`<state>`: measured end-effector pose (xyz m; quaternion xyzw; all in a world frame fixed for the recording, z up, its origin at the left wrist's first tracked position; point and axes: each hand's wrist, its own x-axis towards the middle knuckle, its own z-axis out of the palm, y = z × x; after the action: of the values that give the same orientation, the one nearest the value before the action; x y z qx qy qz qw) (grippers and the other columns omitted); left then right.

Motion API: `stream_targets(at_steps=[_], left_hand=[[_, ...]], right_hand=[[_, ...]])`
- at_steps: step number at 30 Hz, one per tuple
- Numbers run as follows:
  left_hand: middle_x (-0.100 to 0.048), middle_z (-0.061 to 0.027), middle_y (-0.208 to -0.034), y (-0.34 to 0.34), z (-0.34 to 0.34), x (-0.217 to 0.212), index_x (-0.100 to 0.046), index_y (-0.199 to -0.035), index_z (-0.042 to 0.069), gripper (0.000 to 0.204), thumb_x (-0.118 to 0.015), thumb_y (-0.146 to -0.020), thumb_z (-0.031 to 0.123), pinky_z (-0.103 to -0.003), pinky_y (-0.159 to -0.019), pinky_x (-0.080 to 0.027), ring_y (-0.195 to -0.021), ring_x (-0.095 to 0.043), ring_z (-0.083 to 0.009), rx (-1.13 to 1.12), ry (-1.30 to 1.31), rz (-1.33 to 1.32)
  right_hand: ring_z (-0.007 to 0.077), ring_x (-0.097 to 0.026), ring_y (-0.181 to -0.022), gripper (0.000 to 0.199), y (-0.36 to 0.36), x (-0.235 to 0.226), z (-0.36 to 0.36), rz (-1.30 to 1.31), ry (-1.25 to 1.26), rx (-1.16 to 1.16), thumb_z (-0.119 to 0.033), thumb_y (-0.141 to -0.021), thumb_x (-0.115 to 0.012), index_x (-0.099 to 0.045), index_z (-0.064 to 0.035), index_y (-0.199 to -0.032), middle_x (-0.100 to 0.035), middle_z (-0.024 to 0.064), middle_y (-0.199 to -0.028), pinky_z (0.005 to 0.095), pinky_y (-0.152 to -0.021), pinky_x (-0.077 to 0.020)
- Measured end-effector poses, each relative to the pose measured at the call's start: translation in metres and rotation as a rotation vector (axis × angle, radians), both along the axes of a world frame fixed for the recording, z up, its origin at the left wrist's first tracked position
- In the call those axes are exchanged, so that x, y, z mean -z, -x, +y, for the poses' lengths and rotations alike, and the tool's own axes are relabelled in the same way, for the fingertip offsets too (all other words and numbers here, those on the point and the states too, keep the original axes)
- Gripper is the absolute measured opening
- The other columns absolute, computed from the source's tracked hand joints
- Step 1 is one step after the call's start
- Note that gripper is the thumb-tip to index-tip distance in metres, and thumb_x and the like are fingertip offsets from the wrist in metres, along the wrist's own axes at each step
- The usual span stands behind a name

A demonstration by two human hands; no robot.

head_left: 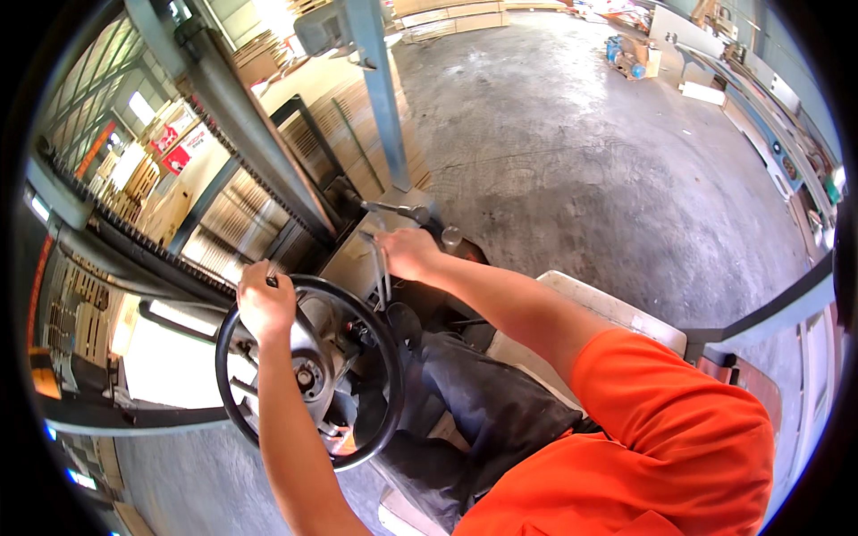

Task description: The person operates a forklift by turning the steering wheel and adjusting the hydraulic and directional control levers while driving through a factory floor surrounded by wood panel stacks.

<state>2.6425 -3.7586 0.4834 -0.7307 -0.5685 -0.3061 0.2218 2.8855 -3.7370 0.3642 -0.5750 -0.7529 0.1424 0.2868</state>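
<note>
My left hand is closed over the upper left rim of a black steering wheel, with its fingers curled around it. To the right of the wheel, my right hand grips a metal control lever of the forklift. A second lever with a dark handle lies just beyond that hand. Part of the right fingers is hidden behind the hand itself. My legs in dark trousers are bent beside the steering column.
Ahead stands the forklift's mast, with stacked boards beyond it. A blue-grey post rises at the front right. Blue machinery stands far off on the concrete floor, and a long workbench runs along the right.
</note>
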Motion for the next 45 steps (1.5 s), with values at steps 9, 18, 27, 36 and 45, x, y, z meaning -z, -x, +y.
stream_targets(at_steps=[9,18,27,36,45], left_hand=[[-0.066,-0.0235,-0.108,0.024,-0.227,-0.085,-0.067,-0.106,-0.005,0.037,-0.057,-0.079,0.018,-0.040,-0.090,-0.050,-0.100,-0.064,-0.0370,-0.317,0.024,-0.156],[-0.067,-0.0226,-0.105,-0.023,-0.493,-0.040,-0.066,-0.104,-0.007,0.031,-0.056,-0.079,0.009,-0.043,-0.086,-0.051,-0.095,-0.065,-0.0378,-0.366,-0.059,-0.223],[-0.066,-0.0234,-0.109,-0.228,-0.736,0.044,-0.065,-0.098,-0.011,0.027,-0.053,-0.077,0.001,-0.044,-0.093,-0.048,-0.102,-0.063,-0.0394,-0.291,-0.083,-0.207],[-0.067,-0.0213,-0.108,-0.530,-0.904,0.084,-0.066,-0.096,-0.008,0.024,-0.056,-0.076,0.001,-0.043,-0.092,-0.050,-0.103,-0.064,-0.0382,-0.374,-0.123,-0.169],[-0.068,-0.0197,-0.104,-0.658,-1.038,0.063,-0.068,-0.091,-0.004,0.022,-0.060,-0.072,0.002,-0.041,-0.092,-0.050,-0.102,-0.065,-0.0359,-0.380,-0.201,-0.175]], right_hand=[[0.0334,-0.066,-0.091,0.022,-0.079,-0.044,-0.186,0.047,-0.050,0.042,-0.017,-0.080,-0.058,-0.064,-0.0065,-0.098,-0.069,0.0154,-0.093,0.0441,-0.078,-0.0524],[0.0376,-0.066,-0.084,0.023,-0.155,-0.024,-0.333,0.045,-0.063,0.040,-0.023,-0.086,-0.054,-0.064,-0.0086,-0.101,-0.068,0.0184,-0.086,0.0474,-0.070,-0.0533],[0.0381,-0.066,-0.078,0.022,-0.338,0.023,-0.542,0.111,-0.171,0.052,-0.021,-0.086,-0.054,-0.063,-0.0092,-0.102,-0.067,0.0194,-0.080,0.0493,-0.067,-0.0528],[0.0404,-0.065,-0.086,0.029,-0.611,0.063,-0.706,0.125,-0.038,-0.004,-0.018,-0.084,-0.052,-0.065,-0.0096,-0.109,-0.067,0.0214,-0.090,0.0506,-0.077,-0.0506],[0.0393,-0.063,-0.093,0.031,-0.724,0.057,-0.832,0.209,-0.110,-0.025,-0.022,-0.087,-0.052,-0.065,-0.0107,-0.112,-0.068,0.0204,-0.096,0.0489,-0.083,-0.0491]])
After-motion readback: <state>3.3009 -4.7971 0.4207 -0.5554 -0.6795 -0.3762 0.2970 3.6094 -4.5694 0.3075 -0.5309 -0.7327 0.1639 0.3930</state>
